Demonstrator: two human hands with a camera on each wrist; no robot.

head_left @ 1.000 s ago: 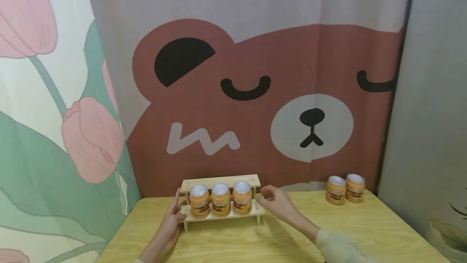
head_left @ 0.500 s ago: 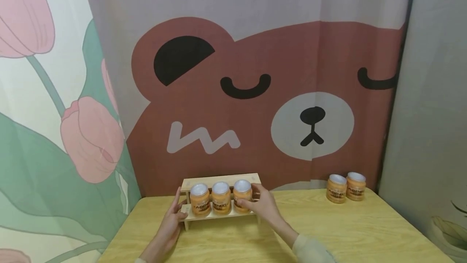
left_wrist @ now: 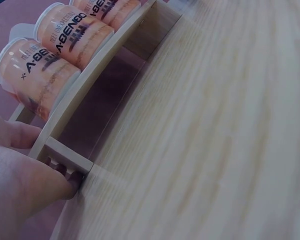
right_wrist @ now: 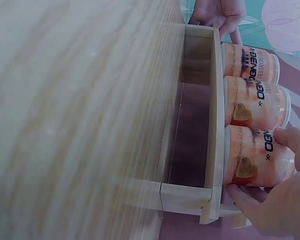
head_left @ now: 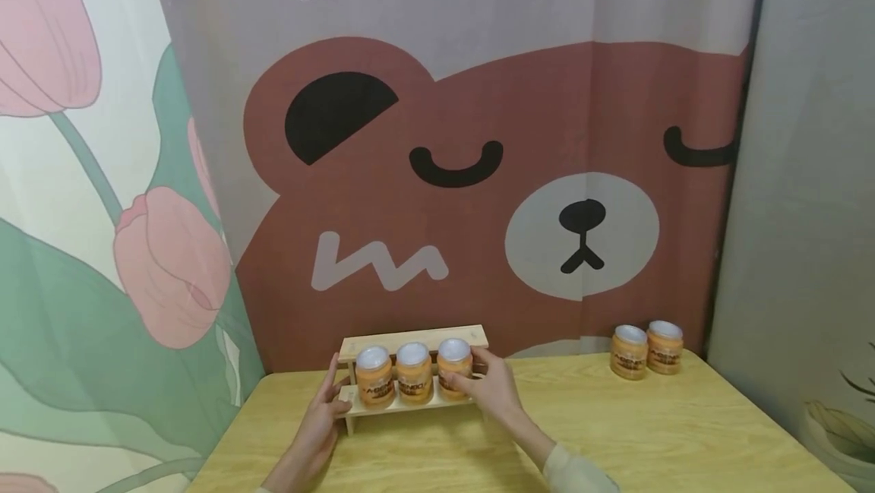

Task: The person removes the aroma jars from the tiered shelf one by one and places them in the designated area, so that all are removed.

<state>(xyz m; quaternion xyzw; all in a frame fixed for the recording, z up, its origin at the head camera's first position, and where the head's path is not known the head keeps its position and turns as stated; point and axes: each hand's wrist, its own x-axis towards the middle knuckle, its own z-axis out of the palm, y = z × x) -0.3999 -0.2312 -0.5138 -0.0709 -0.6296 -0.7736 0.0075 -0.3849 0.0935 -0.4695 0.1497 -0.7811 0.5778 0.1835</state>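
A small two-tier wooden rack stands on the table, with three orange jars with whitish lids in a row on its lower step. My left hand grips the rack's left end, thumb over the lower step and fingers beneath it in the left wrist view. At the other end, my right hand holds the right jar between thumb and fingers. The middle jar and the left jar stand upright beside it, untouched by the hands. The right jar's far side is partly hidden.
Two more orange jars, a nearer one and a farther one, stand close together at the table's back right corner. Behind the yellow wooden table hangs a curtain with a bear print. A plant is at the far right.
My right hand has moved left from beside the rack's right end and taken hold of the right jar. My left hand has kept its grip on the rack.
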